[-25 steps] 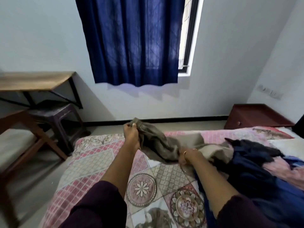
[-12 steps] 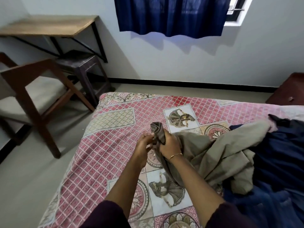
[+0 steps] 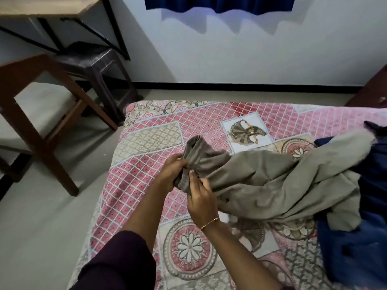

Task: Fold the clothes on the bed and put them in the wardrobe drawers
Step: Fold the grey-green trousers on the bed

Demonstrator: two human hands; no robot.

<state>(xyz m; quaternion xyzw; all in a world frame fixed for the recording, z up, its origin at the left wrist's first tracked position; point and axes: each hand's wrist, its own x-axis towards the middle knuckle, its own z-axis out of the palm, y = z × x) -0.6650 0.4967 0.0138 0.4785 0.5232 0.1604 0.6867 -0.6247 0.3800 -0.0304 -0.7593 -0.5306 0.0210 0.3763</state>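
Grey-khaki cotton garment (image 3: 272,181) trails rightward across the patterned pink bed (image 3: 150,130); both the left hand (image 3: 171,172) and right hand (image 3: 202,197) pinch its bunched left end.

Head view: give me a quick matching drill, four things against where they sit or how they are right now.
Things:
1. grey garment
2. blue clothes
3. stool
4. bracelet

States:
A. under the desk
B. on the right wrist
C. one end held in both hands
D. piled at the bed's right side

Pairs: 1-C, 2-D, 3-A, 4-B
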